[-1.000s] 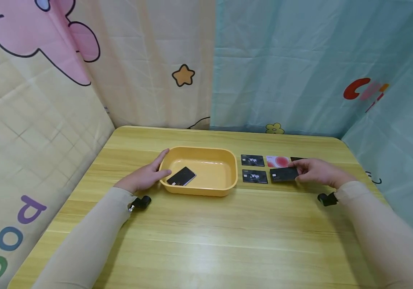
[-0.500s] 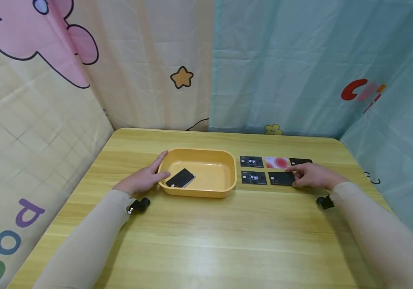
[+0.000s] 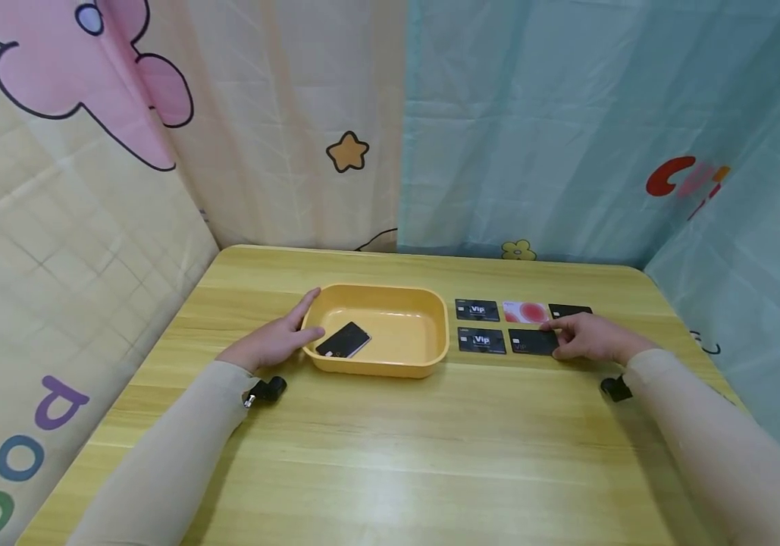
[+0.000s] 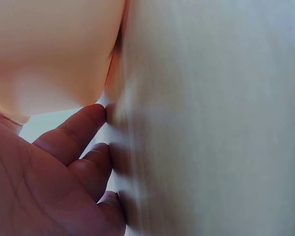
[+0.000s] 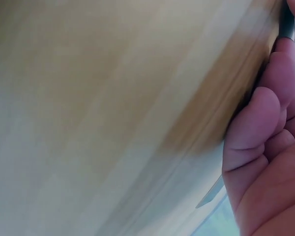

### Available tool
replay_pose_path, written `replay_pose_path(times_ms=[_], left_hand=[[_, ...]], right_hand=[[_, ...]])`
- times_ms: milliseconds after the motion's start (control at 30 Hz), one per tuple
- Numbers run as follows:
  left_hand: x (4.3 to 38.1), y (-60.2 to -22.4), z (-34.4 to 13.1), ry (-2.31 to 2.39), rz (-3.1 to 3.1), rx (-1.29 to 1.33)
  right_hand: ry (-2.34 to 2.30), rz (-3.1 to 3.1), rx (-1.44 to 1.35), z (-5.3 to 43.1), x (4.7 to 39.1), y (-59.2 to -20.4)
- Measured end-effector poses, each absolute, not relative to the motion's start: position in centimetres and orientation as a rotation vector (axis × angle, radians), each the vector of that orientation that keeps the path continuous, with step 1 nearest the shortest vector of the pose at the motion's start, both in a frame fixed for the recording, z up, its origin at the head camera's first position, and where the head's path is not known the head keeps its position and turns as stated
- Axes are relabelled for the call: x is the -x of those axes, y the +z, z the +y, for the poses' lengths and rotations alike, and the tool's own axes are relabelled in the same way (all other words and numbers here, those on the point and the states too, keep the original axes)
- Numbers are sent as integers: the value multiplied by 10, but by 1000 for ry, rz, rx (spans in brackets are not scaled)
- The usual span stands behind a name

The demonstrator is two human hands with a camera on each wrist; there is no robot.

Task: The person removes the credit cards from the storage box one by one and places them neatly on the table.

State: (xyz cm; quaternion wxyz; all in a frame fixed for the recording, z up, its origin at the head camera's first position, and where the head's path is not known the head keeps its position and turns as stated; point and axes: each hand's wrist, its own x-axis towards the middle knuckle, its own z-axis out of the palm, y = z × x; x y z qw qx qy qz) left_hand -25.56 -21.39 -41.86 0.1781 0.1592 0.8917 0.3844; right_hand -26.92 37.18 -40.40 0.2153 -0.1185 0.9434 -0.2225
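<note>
In the head view, my left hand [image 3: 270, 341] holds the left end of a yellow plastic tray [image 3: 435, 364], thumb over the rim. A black card [image 3: 346, 337] lies inside, tilted against the tray's left side. The left wrist view shows some of that hand's fingers [image 4: 81, 130] touching the tabletop beside the tray wall [image 4: 44, 64]. On the right, my right hand [image 3: 590, 339] pinches the right end of a black VIP card [image 3: 528, 343] lying flat on the table. Its curled fingers [image 5: 253, 120] rest near the wood in the right wrist view; most of the card is hidden there.
Beside the held card lies a black Vip card [image 3: 481, 341]. Behind them are another black Vip card [image 3: 476, 310], a pink-and-white card [image 3: 524, 312] and a black card [image 3: 570, 310]. Printed curtains [image 3: 533, 129] hang around the wooden table [image 3: 390, 447].
My right hand has lowered the black VIP card from a slight tilt to flat on the table, in line with the front Vip card. The left hand stays on the tray.
</note>
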Motion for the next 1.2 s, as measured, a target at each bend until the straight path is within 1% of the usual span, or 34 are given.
replay_pose_path(times_ms=[767, 1200], left_hand=[[253, -417, -212, 1085, 2518, -432], [252, -416, -210, 1061, 2540, -442]], right_hand=[[-623, 2630, 370, 374, 267, -407], [-654, 2635, 324, 373, 266, -410]])
